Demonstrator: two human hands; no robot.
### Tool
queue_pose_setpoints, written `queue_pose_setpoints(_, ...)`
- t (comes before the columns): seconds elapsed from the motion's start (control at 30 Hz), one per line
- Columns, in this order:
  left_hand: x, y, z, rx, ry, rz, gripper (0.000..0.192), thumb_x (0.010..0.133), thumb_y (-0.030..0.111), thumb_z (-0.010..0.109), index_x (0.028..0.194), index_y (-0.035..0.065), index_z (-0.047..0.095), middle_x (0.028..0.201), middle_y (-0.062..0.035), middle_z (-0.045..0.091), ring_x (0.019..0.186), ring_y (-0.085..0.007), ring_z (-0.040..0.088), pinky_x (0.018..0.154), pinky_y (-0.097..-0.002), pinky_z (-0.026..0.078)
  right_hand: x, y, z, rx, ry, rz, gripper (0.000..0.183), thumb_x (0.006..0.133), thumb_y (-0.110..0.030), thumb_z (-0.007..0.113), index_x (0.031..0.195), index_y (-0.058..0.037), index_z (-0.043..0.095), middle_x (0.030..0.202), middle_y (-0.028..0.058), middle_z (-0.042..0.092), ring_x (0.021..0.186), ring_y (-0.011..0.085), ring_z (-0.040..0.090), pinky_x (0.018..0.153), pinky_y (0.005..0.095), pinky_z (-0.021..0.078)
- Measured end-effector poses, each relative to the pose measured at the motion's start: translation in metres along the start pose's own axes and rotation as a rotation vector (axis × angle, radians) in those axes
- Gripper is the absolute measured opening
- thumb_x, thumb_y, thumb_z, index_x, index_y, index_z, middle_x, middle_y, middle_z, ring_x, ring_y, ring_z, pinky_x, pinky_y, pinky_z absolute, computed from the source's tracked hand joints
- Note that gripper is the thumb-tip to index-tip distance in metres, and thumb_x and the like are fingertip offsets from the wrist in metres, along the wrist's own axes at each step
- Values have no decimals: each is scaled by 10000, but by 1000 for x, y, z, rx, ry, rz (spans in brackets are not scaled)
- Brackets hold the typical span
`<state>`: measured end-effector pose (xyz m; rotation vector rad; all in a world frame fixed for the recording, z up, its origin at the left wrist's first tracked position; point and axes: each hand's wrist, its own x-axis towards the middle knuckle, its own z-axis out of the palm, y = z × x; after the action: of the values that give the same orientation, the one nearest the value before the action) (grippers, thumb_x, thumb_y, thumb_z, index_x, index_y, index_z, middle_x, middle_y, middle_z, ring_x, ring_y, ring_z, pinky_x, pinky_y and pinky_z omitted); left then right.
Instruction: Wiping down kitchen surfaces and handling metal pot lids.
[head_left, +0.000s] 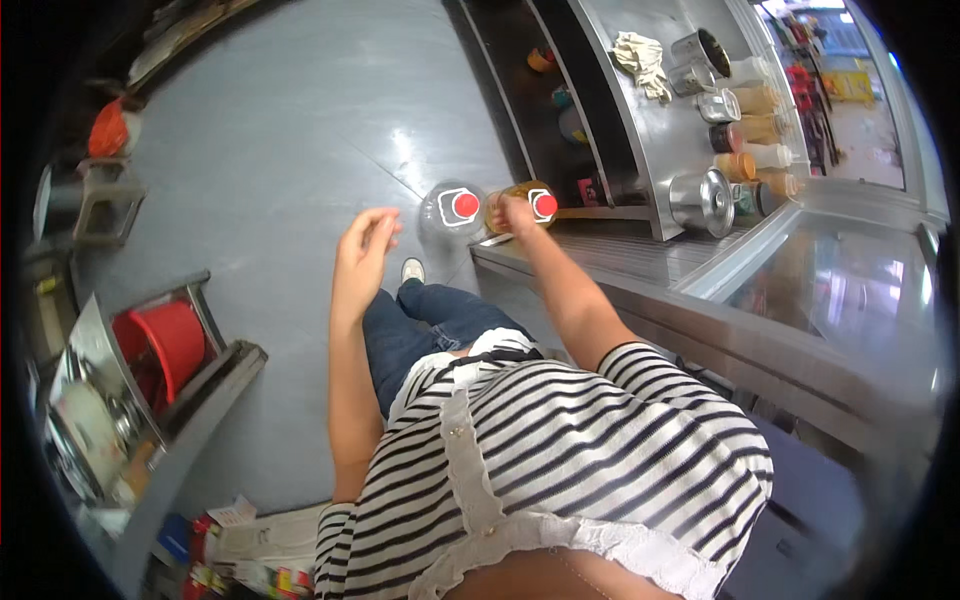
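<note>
On the grey floor stand two big plastic jugs with red caps and white handles. The clear jug (433, 216) is on the left; beside it, close to the steel counter, is a jug of yellowish liquid (541, 187). My right hand (514, 215) is over the yellowish jug, near its handle and cap; it is blurred, and whether it grips anything does not show. My left hand (366, 244) is raised left of the clear jug, its fingers loosely bent and apart, holding nothing.
A steel counter (600, 259) with a lidded pot (701, 202), several sauce bottles and a cloth (641, 61) runs along the right. Dark shelves (562, 112) lie beyond it. At the left are a red bucket (176, 341) in a metal stand and a plastic stool (109, 199).
</note>
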<state>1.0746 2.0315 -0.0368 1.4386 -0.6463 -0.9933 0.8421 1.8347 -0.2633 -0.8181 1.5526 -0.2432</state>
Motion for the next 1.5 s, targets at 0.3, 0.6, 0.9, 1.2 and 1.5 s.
queue_pose_setpoints(0.3, 139, -99, -78, 63, -173, -503, 237, 878, 241, 468, 966, 53, 582, 797, 3, 577, 676, -53, 495, 627, -186, 404, -7, -49, -61, 123, 415, -22, 151, 773, -144, 491, 870, -44, 552, 672, 76, 568, 501, 162, 537, 446, 280, 417)
queue_pose_setpoints(0.6, 227, -201, -102, 14, 16, -697, 207, 861, 223, 493, 914, 41, 577, 739, -5, 556, 637, -62, 487, 562, -200, 411, 51, 64, 69, -761, 81, 30, 265, 758, -266, 541, 852, -32, 622, 825, 179, 620, 794, 295, 597, 727, 379, 452)
queue_pose_setpoints(0.9, 166, -426, -5, -268, -71, -1421, 465, 825, 385, 497, 1180, 98, 409, 1036, -78, 506, 912, -204, 510, 785, -406, 429, 153, 101, 58, -542, 446, 232, 371, 765, -286, 555, 1072, -76, 558, 960, 180, 605, 942, 311, 565, 817, 383, 431)
queue_pose_setpoints(1.2, 196, -505, 85, -243, -173, -1336, 722, 773, 599, 478, 1254, 78, 339, 1201, -75, 420, 1098, -219, 429, 862, -488, 351, 195, 124, 45, -213, 130, -178, 495, 801, -248, 586, 1233, -67, 428, 1111, 118, 487, 880, 178, 514, 739, 258, 428)
queue_pose_setpoints(1.5, 334, -480, 182, 251, -323, -1051, 838, 722, 378, 627, 1268, -111, 220, 1167, -234, 427, 1030, -321, 471, 763, -435, 447, 261, 53, 10, -117, 300, -214, 358, 809, -201, 576, 1123, -38, 524, 1017, 101, 498, 831, 148, 494, 724, 264, 422)
